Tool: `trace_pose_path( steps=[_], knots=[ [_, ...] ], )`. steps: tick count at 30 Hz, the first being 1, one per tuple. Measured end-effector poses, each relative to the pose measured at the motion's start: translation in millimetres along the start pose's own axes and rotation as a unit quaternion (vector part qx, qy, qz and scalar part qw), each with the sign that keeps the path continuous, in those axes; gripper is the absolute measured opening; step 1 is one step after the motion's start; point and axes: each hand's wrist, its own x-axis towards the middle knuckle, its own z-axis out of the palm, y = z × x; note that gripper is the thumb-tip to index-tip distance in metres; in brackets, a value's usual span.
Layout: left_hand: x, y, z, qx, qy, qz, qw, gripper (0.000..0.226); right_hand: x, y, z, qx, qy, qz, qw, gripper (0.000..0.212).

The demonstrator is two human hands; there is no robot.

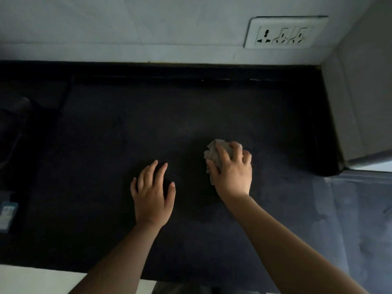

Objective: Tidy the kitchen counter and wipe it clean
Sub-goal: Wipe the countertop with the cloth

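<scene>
A dark stone kitchen counter (148, 115) fills most of the view, dimly lit. My right hand (234, 172) presses a crumpled grey cloth (214, 152) onto the counter right of centre, fingers curled over it. My left hand (153, 193) lies flat on the counter to the left of the cloth, fingers spread, holding nothing.
A white wall socket plate (285, 32) sits on the tiled back wall. A grey wall or cabinet side (364, 98) bounds the counter on the right. Dark shapes stand at the far left (14, 124), with a small blue-white packet (8, 215) near the left edge.
</scene>
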Motion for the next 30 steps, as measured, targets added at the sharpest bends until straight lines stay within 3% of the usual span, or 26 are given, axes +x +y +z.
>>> trace_pose_path(
  steps=[3,5,9,15,19,24,26,30],
  knots=[
    [0,-1,0,-0.014,-0.002,-0.002,1.0,0.053,-35,10,-2,-0.014,-0.056,-0.118,0.991,0.047],
    [0,-1,0,-0.015,-0.005,-0.005,1.0,0.053,-51,29,-9,0.0,-0.055,-0.134,0.989,0.047],
    [2,-2,0,-0.009,-0.01,-0.005,1.0,0.053,-24,40,-15,-0.011,-0.028,-0.075,0.997,0.048],
    [2,-5,0,-0.034,-0.017,0.001,0.999,0.051,44,-18,8,-0.007,-0.025,0.038,0.999,0.048],
    [2,-21,-13,-0.18,0.012,0.041,0.983,0.042,4,-55,21,-0.007,-0.054,-0.083,0.995,0.046],
    [6,-70,-31,-0.095,0.003,0.026,0.995,0.046,-39,-35,11,-0.01,-0.077,-0.157,0.985,0.048],
    [5,-92,-32,-0.049,-0.007,0.004,0.999,0.049,-30,-28,11,-0.016,-0.054,-0.137,0.989,0.049],
    [2,-110,-30,-0.006,-0.026,0.004,1.0,0.052,12,-61,29,-0.006,-0.022,-0.016,1.0,0.049]
  ],
)
